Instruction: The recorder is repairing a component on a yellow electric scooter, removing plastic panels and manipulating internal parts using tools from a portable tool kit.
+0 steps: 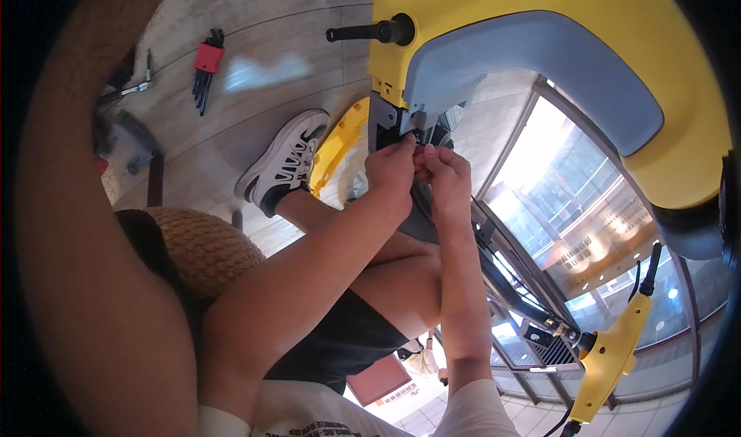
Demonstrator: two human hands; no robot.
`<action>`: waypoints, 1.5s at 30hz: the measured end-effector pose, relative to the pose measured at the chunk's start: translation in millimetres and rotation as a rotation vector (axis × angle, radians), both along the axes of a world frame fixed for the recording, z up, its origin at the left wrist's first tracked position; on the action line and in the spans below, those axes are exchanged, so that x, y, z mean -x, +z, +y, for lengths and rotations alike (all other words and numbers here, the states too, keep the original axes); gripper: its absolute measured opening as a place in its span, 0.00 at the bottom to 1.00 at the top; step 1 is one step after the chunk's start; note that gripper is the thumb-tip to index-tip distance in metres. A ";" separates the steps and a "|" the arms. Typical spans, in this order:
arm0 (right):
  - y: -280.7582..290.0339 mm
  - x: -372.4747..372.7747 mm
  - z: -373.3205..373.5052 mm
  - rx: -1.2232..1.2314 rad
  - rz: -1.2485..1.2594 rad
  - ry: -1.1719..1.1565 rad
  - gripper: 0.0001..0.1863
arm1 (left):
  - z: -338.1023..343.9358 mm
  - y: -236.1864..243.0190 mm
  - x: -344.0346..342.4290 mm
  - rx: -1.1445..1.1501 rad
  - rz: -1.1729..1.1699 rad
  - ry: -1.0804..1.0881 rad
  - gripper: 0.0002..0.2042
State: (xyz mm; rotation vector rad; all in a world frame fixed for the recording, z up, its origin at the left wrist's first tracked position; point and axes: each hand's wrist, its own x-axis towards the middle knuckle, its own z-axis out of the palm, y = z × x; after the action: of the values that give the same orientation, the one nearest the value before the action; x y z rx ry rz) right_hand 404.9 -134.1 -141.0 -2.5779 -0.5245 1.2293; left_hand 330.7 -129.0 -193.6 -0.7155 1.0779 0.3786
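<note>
My left hand [392, 163] and my right hand [446, 173] meet at a dark metal bracket [386, 115] on the lower left edge of a yellow body panel [681, 67], beside its grey-blue inset [532, 47]. Both hands have fingers pinched close together; whatever small piece they grip is hidden among the fingertips. A black peg-like fitting [394, 30] sticks out leftward from the panel above them. Below that area, a yellow plastic piece [340, 144] lies on the floor behind my shoe [282, 163].
A red-holdered hex key set [208, 59] and a metal tool [135, 86] lie on the floor at upper left. A yellow handlebar assembly [617, 352] is at lower right, glass windows behind it. A knitted tan seat [189, 244] is beneath me. A person [421, 357] appears in the background.
</note>
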 end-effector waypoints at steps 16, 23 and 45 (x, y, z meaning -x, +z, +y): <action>28.1 11.0 6.1 -0.123 -0.451 1.015 0.12 | -4.0 -4.3 -11.1 0.071 0.105 0.026 0.05; 20.1 0.8 8.4 -0.132 -0.443 0.996 0.11 | 7.1 0.2 -7.1 0.105 0.033 0.011 0.07; 21.1 3.6 -1.1 -0.139 -0.597 0.885 0.09 | -4.6 -4.7 -5.4 0.058 0.187 -0.006 0.05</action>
State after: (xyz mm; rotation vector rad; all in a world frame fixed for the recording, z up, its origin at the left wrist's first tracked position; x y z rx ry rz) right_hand 401.3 -135.2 -119.9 -2.6052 -1.9279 0.4875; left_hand 336.1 -133.6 -198.3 -0.7386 1.2717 0.4171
